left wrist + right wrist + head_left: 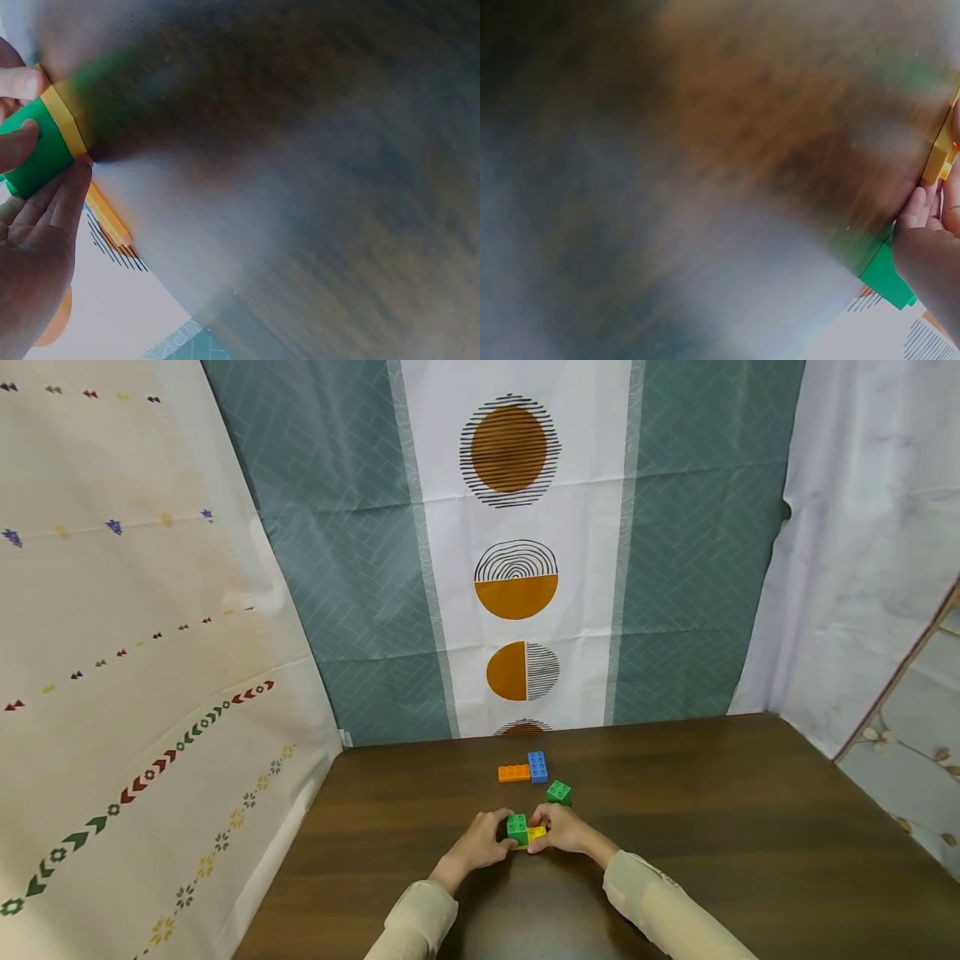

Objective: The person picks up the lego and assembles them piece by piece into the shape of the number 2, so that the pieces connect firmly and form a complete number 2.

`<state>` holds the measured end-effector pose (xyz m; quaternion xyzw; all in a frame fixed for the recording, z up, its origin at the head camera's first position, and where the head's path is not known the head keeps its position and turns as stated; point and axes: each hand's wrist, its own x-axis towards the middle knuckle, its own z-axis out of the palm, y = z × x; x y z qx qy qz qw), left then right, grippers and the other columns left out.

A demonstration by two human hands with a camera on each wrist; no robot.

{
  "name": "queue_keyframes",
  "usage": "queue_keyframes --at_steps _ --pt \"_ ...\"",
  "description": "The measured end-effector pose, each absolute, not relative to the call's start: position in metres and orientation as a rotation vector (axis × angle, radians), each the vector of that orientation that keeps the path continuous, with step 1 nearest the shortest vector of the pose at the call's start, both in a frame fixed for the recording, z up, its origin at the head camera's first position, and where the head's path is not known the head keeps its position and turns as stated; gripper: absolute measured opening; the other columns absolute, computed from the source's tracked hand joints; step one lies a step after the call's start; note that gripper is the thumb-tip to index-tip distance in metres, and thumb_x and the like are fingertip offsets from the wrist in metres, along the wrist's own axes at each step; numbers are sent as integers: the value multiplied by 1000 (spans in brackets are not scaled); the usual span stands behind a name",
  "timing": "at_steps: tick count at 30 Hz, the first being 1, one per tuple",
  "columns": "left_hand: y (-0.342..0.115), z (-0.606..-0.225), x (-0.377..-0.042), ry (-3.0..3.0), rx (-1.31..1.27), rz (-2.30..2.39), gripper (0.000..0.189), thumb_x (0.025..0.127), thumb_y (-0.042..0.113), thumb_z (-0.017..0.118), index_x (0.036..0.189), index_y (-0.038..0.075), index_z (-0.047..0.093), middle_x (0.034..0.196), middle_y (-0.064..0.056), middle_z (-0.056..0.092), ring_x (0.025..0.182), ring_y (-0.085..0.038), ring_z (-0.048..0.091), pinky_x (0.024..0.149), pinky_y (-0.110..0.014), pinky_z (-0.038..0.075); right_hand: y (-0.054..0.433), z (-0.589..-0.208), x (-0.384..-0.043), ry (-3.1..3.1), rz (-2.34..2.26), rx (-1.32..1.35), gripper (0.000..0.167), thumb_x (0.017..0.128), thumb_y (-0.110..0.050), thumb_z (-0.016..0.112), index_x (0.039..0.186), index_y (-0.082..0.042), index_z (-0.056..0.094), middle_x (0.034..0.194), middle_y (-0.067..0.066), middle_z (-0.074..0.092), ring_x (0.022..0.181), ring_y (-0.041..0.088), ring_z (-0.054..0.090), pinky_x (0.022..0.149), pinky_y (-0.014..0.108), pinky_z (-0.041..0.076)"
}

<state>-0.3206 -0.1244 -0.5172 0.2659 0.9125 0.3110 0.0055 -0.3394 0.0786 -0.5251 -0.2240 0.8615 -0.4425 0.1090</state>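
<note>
In the head view, a dark brown table (712, 827) fills the bottom middle. At the back hangs a green and white cloth (341, 577) with orange circles down its middle. On the left side is a cream cloth (97, 635) with rows of little shapes, and on the right a pale cloth (847, 577) with twigs and flowers near the edge. Low in the middle, a green block (517, 828) sits on the left part of a yellow block (537, 833). The left hand (482, 841) pinches the green block between thumb and finger. The right hand (562, 829) pinches the yellow block. Just above are a second green block (559, 792), an orange block (513, 773) and a blue block (537, 767), those last two touching. Both sleeves (637, 889) are cream.

In the left wrist view, the table is shiny and blurry. The blocks are at the left edge, and the left hand's fingers lie close together.

In the right wrist view, the yellow block and right hand are at the right edge. I cannot tell how all its fingers lie. The table shines pale low down.
</note>
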Motion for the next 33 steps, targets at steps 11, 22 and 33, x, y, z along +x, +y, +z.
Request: queue_keyframes --at_steps 11,22,33 --pt "-120 -518 -318 2850 780 984 35 86 8 70 118 -4 62 113 -15 69 98 -18 64 91 -37 54 80 -525 -335 2605 -1234 -694 36 77 -16 82 101 2 63 94 9 63 83 17 52 73 26 46" --pt "-121 -521 -318 2846 728 995 38 87 8 69 122 -3 61 120 -16 67 111 -27 62 97 -46 50 84 -517 -328 2598 -1218 -718 40 76 -4 80 110 6 64 107 18 66 98 33 61 89 51 52" --pt "-126 -522 -317 2852 770 1051 35 84 7 71 117 -3 63 112 -14 70 100 -20 64 90 -37 53 81 -505 -332 2538 -1274 -745 40 82 8 67 121 14 58 116 30 64 104 41 64 90 50 53"
